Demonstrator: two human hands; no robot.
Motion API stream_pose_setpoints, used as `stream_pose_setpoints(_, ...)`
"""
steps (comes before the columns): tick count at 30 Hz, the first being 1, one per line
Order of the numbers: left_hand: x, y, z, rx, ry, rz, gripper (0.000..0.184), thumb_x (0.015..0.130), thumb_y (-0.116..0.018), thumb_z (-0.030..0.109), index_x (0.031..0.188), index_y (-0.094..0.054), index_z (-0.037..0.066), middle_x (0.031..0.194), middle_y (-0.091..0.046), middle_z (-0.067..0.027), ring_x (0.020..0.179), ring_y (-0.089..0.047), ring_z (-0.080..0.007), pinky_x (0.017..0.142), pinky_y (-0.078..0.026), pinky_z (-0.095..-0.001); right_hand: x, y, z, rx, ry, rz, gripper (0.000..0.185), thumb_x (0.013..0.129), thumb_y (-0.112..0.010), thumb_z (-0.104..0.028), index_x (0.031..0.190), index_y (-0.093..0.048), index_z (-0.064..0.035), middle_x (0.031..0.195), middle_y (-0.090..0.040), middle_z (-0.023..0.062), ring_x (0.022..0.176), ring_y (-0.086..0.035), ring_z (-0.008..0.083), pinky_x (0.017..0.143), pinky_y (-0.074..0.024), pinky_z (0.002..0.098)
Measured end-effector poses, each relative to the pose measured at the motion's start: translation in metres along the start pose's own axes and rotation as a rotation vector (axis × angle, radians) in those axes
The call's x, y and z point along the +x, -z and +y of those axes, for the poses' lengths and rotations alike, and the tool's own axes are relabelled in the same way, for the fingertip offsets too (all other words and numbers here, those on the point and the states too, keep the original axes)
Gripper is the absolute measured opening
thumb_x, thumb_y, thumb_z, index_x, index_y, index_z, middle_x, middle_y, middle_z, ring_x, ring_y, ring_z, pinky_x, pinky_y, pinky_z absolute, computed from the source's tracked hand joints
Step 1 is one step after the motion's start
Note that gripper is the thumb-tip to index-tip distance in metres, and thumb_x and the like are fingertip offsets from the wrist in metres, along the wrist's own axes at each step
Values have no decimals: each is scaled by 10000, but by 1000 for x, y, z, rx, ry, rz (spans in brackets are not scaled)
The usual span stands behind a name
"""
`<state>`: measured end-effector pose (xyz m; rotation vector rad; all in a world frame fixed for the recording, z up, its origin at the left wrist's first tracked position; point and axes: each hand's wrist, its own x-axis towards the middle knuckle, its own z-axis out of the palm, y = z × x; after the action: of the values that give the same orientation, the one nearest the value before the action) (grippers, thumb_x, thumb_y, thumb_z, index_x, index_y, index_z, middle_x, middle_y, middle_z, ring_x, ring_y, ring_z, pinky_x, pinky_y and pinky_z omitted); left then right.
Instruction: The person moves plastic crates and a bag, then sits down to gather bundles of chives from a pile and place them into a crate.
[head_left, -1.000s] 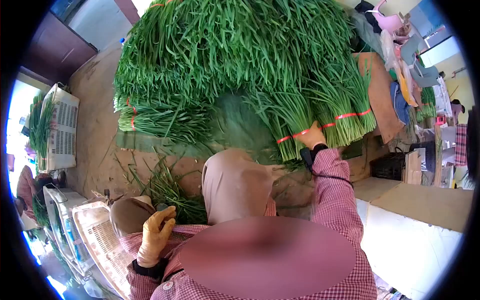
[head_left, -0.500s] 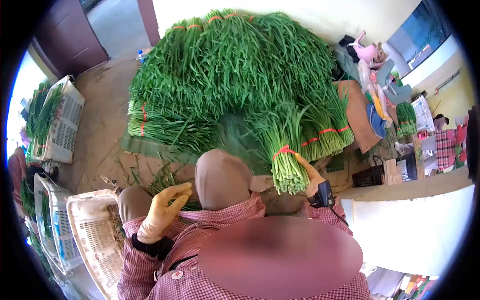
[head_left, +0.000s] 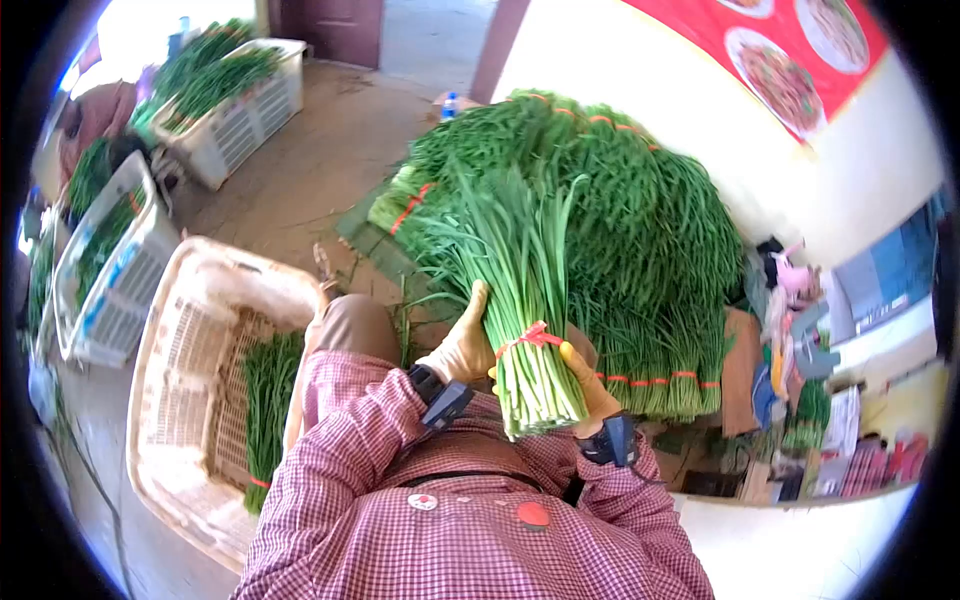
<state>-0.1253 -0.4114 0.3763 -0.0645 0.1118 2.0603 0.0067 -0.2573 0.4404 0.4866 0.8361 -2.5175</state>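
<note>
A thick bunch of garlic chives point(head_left: 525, 340), tied with a red band, is held upright in front of my chest, its pale cut stems pointing toward me. My left hand point(head_left: 463, 345), in a yellowish glove, grips the bunch's left side with its thumb up along the leaves; its other fingers are partly hidden. My right hand point(head_left: 588, 388), gloved too, is closed around the right side just below the band. Behind the bunch rises a large heap of tied chives point(head_left: 630, 210). To my left, a crate point(head_left: 180, 390) holds another tied bunch point(head_left: 270, 415).
More white crates point(head_left: 250, 125) filled with greens stand along the left. A person's sleeve point(head_left: 105, 110) shows beside them. A blue-capped bottle point(head_left: 448, 106) is on the floor behind the heap. At the right are a brown board point(head_left: 741, 370) and piled clothing and bags.
The view has turned left, bringing more of the crate into sight. My right hand has brought the bunch in front of me, and my left hand has moved from beside my knee onto it.
</note>
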Motion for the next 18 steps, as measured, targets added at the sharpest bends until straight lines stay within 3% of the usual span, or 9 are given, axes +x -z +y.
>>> stream_pose_setpoints(2,-4,16,14,-253,-22,-65,659,936,-578,602,1355,-574,93,1322,-631,-142,1177,-602,-331,1085,-425,-516,12,-5,8,75,45,200,676,967,-615,-463,1443,-465,-8,1359,-598,185,1232,-590,317,1030,-502,462)
stream_pose_setpoints(5,-10,28,42,-366,-54,-64,526,968,-589,510,1259,-642,75,1223,-687,-127,1122,-625,-330,1049,-447,-525,8,-15,0,-382,-7,125,665,934,-665,-490,1394,-537,-27,1286,-643,129,1158,-624,264,1035,-489,372)
stream_pose_setpoints(7,-18,20,54,-382,-69,2,504,971,-599,483,1247,-646,63,1209,-691,-134,1097,-639,-333,1023,-468,-534,1,-37,-16,-1387,347,198,581,970,-653,-403,1384,-545,-10,1324,-620,123,1203,-594,246,1055,-464,361)
stream_pose_setpoints(9,-18,28,60,-341,-144,-44,484,985,-603,425,1275,-616,37,1226,-678,-154,1118,-638,-348,1015,-491,-540,-4,-54,-24,-1423,582,325,538,981,-652,-358,1368,-556,3,1332,-619,120,1222,-584,236,1065,-455,363)
stream_pose_setpoints(10,-16,26,62,-291,-210,40,473,989,-599,414,1272,-615,36,1228,-677,-156,1116,-640,-347,1015,-491,-539,2,-64,-19,-1237,683,303,472,937,-708,-262,1322,-601,-9,1311,-637,132,1227,-595,268,1071,-455,382)
stream_pose_setpoints(11,-15,25,64,-240,-271,123,462,993,-595,404,1270,-615,35,1230,-676,-157,1114,-641,-346,1015,-491,-538,6,-79,-19,-1453,745,227,458,916,-721,-231,1306,-614,-16,1311,-637,137,1225,-597,286,1073,-455,389)
stream_pose_setpoints(13,-10,34,64,-257,-229,68,445,1002,-587,377,1287,-596,35,1235,-672,-162,1116,-647,-346,1015,-498,-538,20,-110,-26,-1886,853,47,436,875,-748,-171,1273,-640,-29,1310,-638,147,1222,-602,323,1077,-455,404)
stream_pose_setpoints(14,-8,38,63,-242,-227,54,446,1004,-586,373,1292,-590,34,1235,-671,-164,1117,-648,-347,1014,-500,-539,29,-121,-22,-1946,852,-35,429,818,-769,-128,1228,-667,-53,1311,-631,151,1235,-584,362,1090,-441,434)
stream_pose_setpoints(18,-6,46,66,-237,-181,68,442,999,-589,372,1286,-595,35,1218,-681,-162,1095,-657,-352,1012,-503,-531,52,-126,-11,-2278,797,-142,304,815,-707,-152,1110,-704,-80,1158,-664,125,1133,-610,331,984,-490,436)
